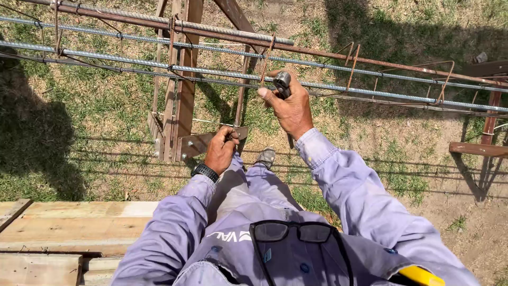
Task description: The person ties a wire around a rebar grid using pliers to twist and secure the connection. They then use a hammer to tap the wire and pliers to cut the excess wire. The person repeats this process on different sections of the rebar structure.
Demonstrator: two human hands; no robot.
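1. The right hand (290,108) is raised to the long steel bars (222,71) and is closed around a dark tool (282,83), with the thumb pressed on its top. The tool sits right at a rusty wire loop (266,59) that hangs across the bars.
2. The left hand (221,150) is lower, down by the rust-coloured stand (182,100). Its fingers are curled shut on something small, perhaps wire, but I cannot tell what it is.
3. Done so far, as I judge it: several loops already sit around the bars further left (172,32), and they look tied in place.
4. Left to do, as I judge it: the loops to the right (352,66) lean at odd angles and look loose, so that stretch appears unfinished.
5. Wooden planks (74,225) lie on the grass (106,116) behind the left arm, and dark glasses (296,232) hang on the person's shirt front.
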